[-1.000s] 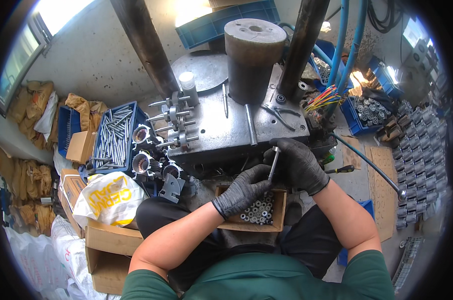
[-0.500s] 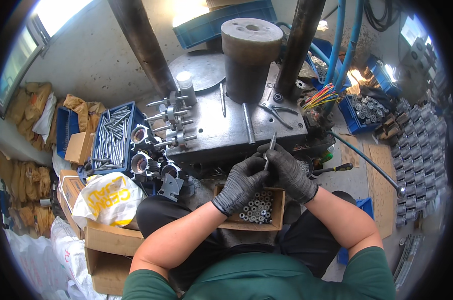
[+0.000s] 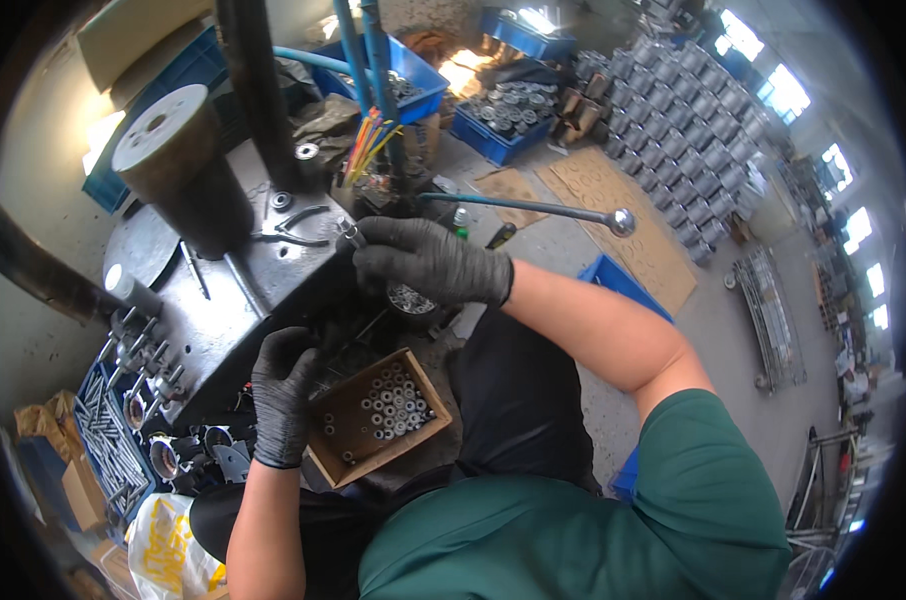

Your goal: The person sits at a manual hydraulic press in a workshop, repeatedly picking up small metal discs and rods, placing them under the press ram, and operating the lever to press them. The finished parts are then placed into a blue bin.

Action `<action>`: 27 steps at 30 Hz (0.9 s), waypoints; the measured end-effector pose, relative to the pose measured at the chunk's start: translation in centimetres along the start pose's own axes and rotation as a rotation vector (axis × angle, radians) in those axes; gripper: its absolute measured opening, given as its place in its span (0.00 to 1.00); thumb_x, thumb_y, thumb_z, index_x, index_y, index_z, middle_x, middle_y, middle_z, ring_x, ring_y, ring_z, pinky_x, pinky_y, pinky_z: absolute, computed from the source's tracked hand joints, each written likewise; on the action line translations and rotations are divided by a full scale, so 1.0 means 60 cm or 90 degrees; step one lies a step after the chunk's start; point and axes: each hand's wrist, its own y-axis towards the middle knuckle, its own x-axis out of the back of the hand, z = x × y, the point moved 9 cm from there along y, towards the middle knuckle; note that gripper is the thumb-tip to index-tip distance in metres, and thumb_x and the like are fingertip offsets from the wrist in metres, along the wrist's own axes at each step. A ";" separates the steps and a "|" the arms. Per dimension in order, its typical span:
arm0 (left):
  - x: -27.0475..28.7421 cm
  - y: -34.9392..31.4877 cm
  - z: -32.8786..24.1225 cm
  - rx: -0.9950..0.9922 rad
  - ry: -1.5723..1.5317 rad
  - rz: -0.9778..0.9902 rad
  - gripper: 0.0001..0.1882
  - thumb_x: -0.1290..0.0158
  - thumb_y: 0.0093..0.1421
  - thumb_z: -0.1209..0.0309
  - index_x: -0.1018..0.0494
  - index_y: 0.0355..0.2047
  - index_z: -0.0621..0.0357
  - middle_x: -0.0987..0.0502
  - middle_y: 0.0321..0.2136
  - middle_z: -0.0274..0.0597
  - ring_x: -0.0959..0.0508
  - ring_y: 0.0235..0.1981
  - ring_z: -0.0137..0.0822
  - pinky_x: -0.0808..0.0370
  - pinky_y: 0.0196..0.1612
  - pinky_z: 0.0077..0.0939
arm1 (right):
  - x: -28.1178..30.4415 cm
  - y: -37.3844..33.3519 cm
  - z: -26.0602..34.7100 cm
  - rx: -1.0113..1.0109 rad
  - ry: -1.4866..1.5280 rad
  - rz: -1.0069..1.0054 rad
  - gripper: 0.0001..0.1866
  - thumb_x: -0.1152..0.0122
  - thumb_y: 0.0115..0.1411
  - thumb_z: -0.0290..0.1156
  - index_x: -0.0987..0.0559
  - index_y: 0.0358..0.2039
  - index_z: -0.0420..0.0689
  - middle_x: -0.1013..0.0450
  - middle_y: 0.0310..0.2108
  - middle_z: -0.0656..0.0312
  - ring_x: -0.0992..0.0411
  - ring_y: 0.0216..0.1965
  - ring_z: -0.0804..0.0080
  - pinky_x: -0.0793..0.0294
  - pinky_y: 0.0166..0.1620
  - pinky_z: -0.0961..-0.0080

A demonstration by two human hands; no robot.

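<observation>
My right hand (image 3: 433, 262), in a dark grey glove, is closed on a short metal shaft (image 3: 349, 231) whose end sticks out past the fingertips by the press table's right corner. The rest of the shaft is hidden in the glove. My left hand (image 3: 285, 395), gloved alike, hangs beside the table's front edge with fingers loosely curled and the thumb apart, nothing visible in it. To its right sits a cardboard box (image 3: 325, 462) with many small metal rings (image 3: 397, 402) in it. Pliers (image 3: 298, 222) and a metal rod (image 3: 247, 285) lie on the steel table (image 3: 205, 345).
A thick steel cylinder (image 3: 188, 180) stands on the table between dark columns. A blue lever (image 3: 523, 206) with a ball end juts out to the right. Shafts fill a blue crate (image 3: 103, 440) at left. Stacked metal cylinders (image 3: 663, 140) stand at the far right.
My view has swung to the right. My hands, together around the shaft before, have parted; the right one carries the shaft away toward the table's right corner.
</observation>
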 end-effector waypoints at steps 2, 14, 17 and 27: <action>-0.011 -0.013 0.005 0.030 0.040 0.045 0.16 0.37 0.67 0.69 0.23 0.53 0.59 0.18 0.43 0.37 0.20 0.41 0.27 0.21 0.47 0.25 | 0.068 -0.068 0.045 -0.011 -0.227 -0.058 0.18 0.37 0.74 0.38 0.20 0.58 0.43 0.20 0.41 0.64 0.22 0.42 0.78 0.20 0.47 0.74; -0.113 -0.078 0.065 0.060 0.288 0.299 0.19 0.44 0.67 0.82 0.26 0.58 0.64 0.20 0.47 0.40 0.22 0.51 0.33 0.26 0.60 0.28 | 0.323 -1.063 -0.182 -0.597 -0.638 -0.676 0.15 0.35 0.61 0.38 0.14 0.42 0.41 0.17 0.33 0.47 0.17 0.35 0.58 0.19 0.43 0.61; -0.126 -0.090 0.104 0.113 0.292 0.332 0.19 0.45 0.66 0.84 0.26 0.58 0.64 0.21 0.46 0.40 0.22 0.50 0.32 0.26 0.60 0.28 | 0.257 -1.307 -0.171 -0.758 -0.659 -0.756 0.16 0.36 0.58 0.39 0.14 0.41 0.41 0.17 0.35 0.42 0.16 0.38 0.47 0.18 0.45 0.57; -0.161 -0.070 0.187 0.023 0.530 0.465 0.20 0.43 0.62 0.82 0.25 0.56 0.64 0.21 0.48 0.49 0.19 0.50 0.44 0.22 0.57 0.35 | 0.017 -1.663 -0.193 -1.180 -0.466 -0.672 0.20 0.30 0.58 0.39 0.13 0.50 0.47 0.17 0.50 0.47 0.19 0.53 0.49 0.21 0.58 0.58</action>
